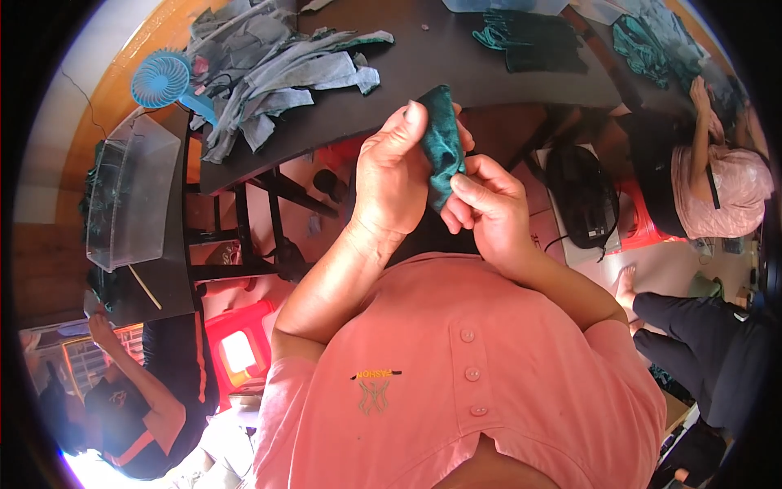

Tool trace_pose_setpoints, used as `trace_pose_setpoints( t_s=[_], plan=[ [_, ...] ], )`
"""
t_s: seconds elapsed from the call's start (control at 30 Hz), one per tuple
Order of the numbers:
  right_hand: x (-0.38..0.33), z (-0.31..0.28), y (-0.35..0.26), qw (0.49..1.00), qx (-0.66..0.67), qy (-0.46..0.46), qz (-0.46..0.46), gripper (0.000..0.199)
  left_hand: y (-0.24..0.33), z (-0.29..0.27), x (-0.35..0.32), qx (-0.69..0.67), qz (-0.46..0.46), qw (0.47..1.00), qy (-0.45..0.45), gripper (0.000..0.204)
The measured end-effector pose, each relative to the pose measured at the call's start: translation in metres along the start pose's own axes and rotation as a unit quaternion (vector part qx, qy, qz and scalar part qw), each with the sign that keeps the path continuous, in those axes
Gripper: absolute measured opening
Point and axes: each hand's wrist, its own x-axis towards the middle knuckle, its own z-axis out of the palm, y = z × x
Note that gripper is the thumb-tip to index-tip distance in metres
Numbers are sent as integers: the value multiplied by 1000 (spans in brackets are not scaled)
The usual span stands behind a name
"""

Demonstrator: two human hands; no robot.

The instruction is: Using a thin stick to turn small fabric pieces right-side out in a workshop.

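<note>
- Teal cloth piece point(442, 138), dark green-blue with lighter stitching, sits pinched between both hands, held up in front of the person's chest and above the near edge of the dark worktop point(456, 65).
- Left hand point(393, 175) grips the cloth's upper part: the thumb presses over the top edge and the fingers point(407, 114) close narrowly round it from behind.
- Right hand point(485, 204) takes the lower end, its fingers curled tight, with the thumb tip pressing the fabric against the forefinger.
- Both hands almost touch each other, so only a short stretch of cloth shows between them; how the hidden part is folded I cannot tell.
- On the worktop, well apart from the hands, lies a heap of grey-blue fabric scraps point(277, 73), with a small blue fan point(163, 80) just beside it on the left.
- More dark teal pieces point(529, 37) lie on the far right of the worktop.
- A clear plastic bin point(130, 191) stands on a lower dark surface at the left.
- Other people sit nearby: one in a pink top point(725, 187) at the right, one in black and orange point(130, 416) at the lower left.
- Handling judgement: such thin, limp fabric is best worked with the two grips kept close, one hand anchoring firmly while the other works a short length at a time, and the seam turned toward the eyes so the stitching stays in sight.
</note>
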Motion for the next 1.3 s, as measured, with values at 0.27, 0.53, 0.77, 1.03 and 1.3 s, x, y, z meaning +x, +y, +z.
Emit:
trace_pose_setpoints(
  t_s=[0.27,0.53,0.77,1.03,1.3],
  plan=[
    [-3,23,13,998,34,-57,0,15,32,8,-7,18,47,999,14,31],
    [-29,12,11,994,-68,-79,-45,18,23,3,-36,76,33,997,-2,30],
    [-32,8,6,974,-152,-52,-159,29,20,3,-41,99,64,993,-6,23],
    [-29,-17,-6,949,-228,-20,-217,28,24,7,-44,372,184,904,104,35],
    [-23,-32,-1,912,-323,-44,-247,27,35,15,-38,283,117,952,19,23]
  ],
)
